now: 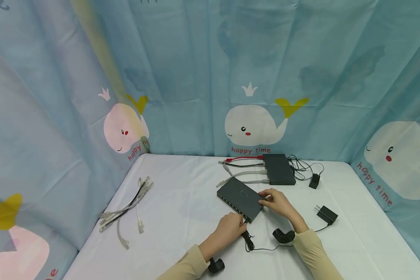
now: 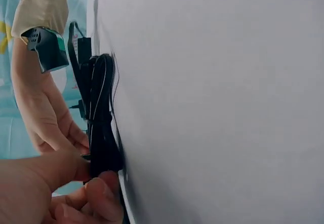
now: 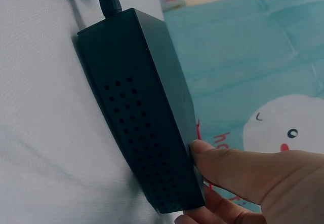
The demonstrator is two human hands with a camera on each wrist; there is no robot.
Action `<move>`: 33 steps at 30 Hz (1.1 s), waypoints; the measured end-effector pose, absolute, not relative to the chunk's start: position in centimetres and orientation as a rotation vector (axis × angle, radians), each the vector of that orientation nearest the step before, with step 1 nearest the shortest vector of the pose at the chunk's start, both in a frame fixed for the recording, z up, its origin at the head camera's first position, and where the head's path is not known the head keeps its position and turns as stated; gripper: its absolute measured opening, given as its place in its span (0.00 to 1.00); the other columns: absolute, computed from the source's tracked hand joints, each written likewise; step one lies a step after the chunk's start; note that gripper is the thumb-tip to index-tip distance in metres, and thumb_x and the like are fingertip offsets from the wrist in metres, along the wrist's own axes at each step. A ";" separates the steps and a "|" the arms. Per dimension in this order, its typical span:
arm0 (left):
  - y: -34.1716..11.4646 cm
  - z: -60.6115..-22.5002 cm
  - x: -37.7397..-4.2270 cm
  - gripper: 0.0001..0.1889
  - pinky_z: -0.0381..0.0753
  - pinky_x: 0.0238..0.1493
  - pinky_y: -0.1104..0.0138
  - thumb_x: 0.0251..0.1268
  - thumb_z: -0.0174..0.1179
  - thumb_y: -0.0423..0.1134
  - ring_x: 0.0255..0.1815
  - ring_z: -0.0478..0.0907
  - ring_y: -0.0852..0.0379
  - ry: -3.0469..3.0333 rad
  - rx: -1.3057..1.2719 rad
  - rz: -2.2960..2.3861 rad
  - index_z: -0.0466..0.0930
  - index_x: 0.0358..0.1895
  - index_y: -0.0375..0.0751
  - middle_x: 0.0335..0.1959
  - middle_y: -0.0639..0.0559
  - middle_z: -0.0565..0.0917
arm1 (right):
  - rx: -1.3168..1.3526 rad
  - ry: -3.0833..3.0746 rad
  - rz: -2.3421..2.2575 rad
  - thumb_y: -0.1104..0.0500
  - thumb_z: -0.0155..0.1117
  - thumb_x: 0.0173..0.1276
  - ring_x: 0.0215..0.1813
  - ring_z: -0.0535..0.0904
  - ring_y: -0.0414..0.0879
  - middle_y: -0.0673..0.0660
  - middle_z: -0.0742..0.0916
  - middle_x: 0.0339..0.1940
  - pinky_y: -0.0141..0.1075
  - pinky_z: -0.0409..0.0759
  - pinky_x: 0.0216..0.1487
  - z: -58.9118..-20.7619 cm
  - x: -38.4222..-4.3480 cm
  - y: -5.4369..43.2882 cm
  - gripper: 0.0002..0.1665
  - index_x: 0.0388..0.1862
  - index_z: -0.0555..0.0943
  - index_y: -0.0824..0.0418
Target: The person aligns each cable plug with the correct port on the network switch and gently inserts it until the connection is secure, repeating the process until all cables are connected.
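Observation:
A black network switch (image 1: 240,197) with a row of ports lies at an angle on the white table. My right hand (image 1: 279,203) holds its right corner, thumb on top and fingers at the edge, as the right wrist view shows beside the vented side (image 3: 136,112). My left hand (image 1: 230,228) pinches the power cord's plug (image 3: 109,2) at the switch's near end, where the plug meets the casing. From there a bundled black cord (image 2: 103,102) hangs by the left fingers and runs right to a power adapter (image 1: 327,215) with two prongs.
Behind stands a second black switch (image 1: 279,169) with a red cable (image 1: 245,158) and several other cables plugged in. Its coiled cord leads to another adapter (image 1: 314,181). Loose network cables (image 1: 127,206) lie at the left. Printed curtains (image 1: 182,77) enclose the table (image 1: 182,202).

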State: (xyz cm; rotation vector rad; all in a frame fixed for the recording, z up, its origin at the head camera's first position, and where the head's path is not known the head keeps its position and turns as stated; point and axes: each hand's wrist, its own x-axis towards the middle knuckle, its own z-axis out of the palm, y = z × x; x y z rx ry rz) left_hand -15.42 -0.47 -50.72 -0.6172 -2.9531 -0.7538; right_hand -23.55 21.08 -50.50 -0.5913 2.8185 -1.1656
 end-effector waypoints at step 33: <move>-6.7 -51.0 -17.5 0.06 0.69 0.23 0.74 0.64 0.58 0.42 0.20 0.67 0.69 -2.924 -0.678 -1.172 0.82 0.32 0.47 0.20 0.63 0.74 | -1.098 2.814 -1.045 0.50 0.68 0.58 0.68 0.58 0.68 0.68 0.68 0.67 0.64 0.56 0.62 -51.9 -22.1 18.1 0.33 0.60 0.74 0.63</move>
